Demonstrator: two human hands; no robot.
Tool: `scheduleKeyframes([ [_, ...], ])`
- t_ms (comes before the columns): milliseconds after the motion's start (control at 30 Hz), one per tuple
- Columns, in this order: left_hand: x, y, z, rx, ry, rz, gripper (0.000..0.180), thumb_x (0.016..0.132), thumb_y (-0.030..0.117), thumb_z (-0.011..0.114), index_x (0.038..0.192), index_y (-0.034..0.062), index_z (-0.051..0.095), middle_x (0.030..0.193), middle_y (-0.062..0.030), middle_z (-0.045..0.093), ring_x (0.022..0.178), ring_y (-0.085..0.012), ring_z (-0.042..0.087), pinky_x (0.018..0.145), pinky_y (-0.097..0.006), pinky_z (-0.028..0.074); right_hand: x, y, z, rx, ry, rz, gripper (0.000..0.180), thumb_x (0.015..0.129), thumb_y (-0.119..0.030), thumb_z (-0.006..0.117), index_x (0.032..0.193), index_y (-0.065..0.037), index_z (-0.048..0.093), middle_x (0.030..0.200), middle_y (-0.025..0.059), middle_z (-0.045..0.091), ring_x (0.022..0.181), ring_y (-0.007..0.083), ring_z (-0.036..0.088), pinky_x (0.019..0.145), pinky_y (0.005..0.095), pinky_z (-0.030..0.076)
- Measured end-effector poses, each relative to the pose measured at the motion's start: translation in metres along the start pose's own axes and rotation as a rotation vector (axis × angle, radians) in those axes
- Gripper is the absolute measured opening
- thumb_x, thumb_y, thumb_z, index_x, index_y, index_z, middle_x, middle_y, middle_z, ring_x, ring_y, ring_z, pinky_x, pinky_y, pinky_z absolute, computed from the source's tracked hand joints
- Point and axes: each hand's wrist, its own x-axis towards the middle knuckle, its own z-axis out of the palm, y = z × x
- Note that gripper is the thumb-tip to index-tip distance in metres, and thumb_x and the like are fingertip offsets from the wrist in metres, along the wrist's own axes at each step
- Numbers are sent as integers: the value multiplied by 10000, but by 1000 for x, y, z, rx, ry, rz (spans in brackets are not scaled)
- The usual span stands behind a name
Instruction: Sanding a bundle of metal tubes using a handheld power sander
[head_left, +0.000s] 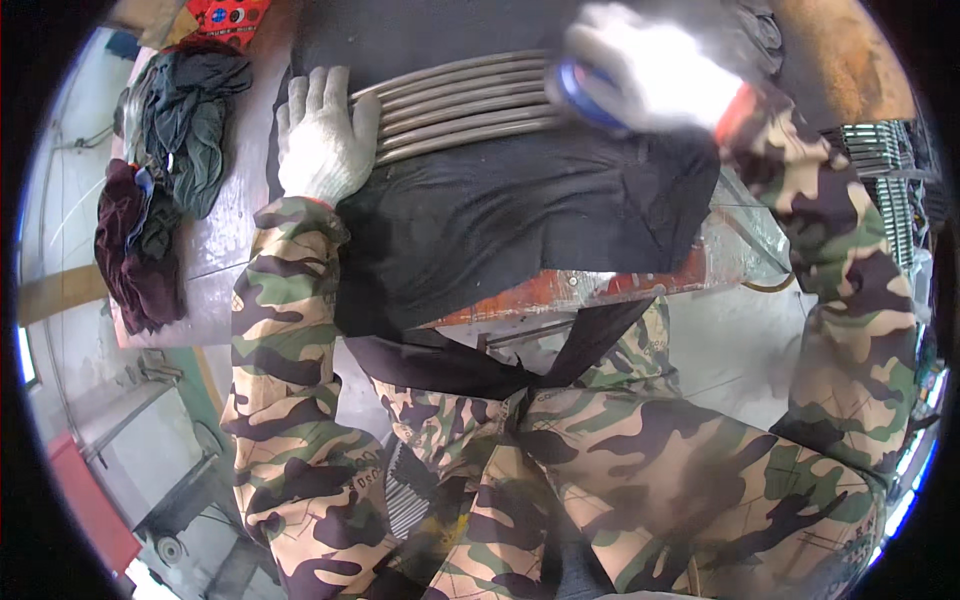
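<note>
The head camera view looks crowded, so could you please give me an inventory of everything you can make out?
Flat glossy worktop: one, pale silvery, left and centre
Broad draped cloth: one, black, centre
Slender metal rods: about six, grey, side by side above that cloth
Rounded object: one, blue, at the rods' right end
Crumpled cloth heap: one, dark grey-green, upper left
Crumpled cloth bundle: one, maroon, below that heap
Flat printed item: one, mainly red, top left
Stacked metal bars: several, silver-grey, far right
Fabric sleeves: two, camouflage, left and right
Gloved left hand: one, white, flat at the rods' left end
Gloved right hand: one, white, blurred, seemingly closed on the rounded object
</note>
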Motion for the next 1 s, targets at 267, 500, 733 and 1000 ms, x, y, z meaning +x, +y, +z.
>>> scheduleKeyframes([
  [267,11,1,-12,-51,-247,-64,617,1076,430,511,1553,39,512,1627,-243,482,1525,-489,390,1248,-555,315,26,16,8,-62,10,107,220,926,-257,672,1007,-52,673,974,200,666,902,436,692,732,541,583],
  [500,13,25,1,-124,-54,33,550,1029,376,579,1445,16,571,1513,-222,568,1444,-499,467,1178,-573,373,0,34,-8,-140,93,199,189,903,-239,688,963,-60,678,940,206,664,871,427,693,722,537,586],
  [733,-18,4,-16,-74,-33,15,530,1003,334,616,1425,15,584,1484,-230,581,1412,-488,494,1169,-554,398,18,-14,2,31,33,33,209,907,-251,686,974,-53,692,947,217,673,880,439,698,742,539,586],
  [1000,-12,-7,-22,-76,79,133,467,952,328,677,1310,28,676,1357,-209,629,1263,-427,570,1066,-517,470,15,-29,23,2,-47,-13,312,897,-211,704,1174,-82,638,1107,182,636,1059,401,679,866,517,597],
])
